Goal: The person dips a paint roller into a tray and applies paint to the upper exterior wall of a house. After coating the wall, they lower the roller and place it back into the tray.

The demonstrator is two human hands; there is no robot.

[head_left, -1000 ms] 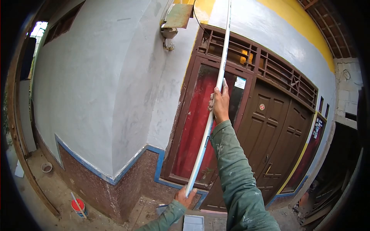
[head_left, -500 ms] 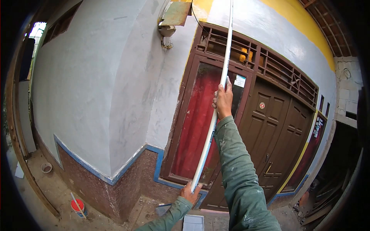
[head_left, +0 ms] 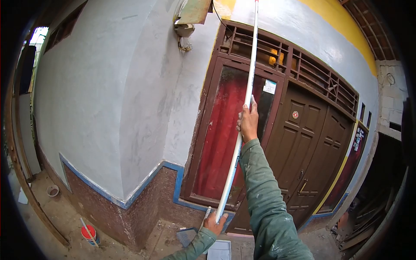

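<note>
A long white pipe [head_left: 228, 186] with blue printing along its lower part runs steeply upward in front of the window. My right hand [head_left: 248, 123] is wrapped round it about midway up the view. Lower down, my left hand [head_left: 215, 224] grips the pipe near its bottom end. A small red part shows on the pipe at the top edge of the view; anything beyond is cut off. Behind the pipe are the window [head_left: 212, 147] with a red curtain and the white wall above it.
A light paint tray [head_left: 219, 250] and a grey tray [head_left: 186, 236] lie on the ground below. At lower left stands a red-topped bucket [head_left: 89, 233] with a stick. A brown double door [head_left: 299, 143] is at right, and a rusty metal sheet [head_left: 195, 11] juts out above.
Both hands and the pipe have come lower in view, the right hand more than the left. The pipe's red part now shows at the top. The view has shifted slightly.
</note>
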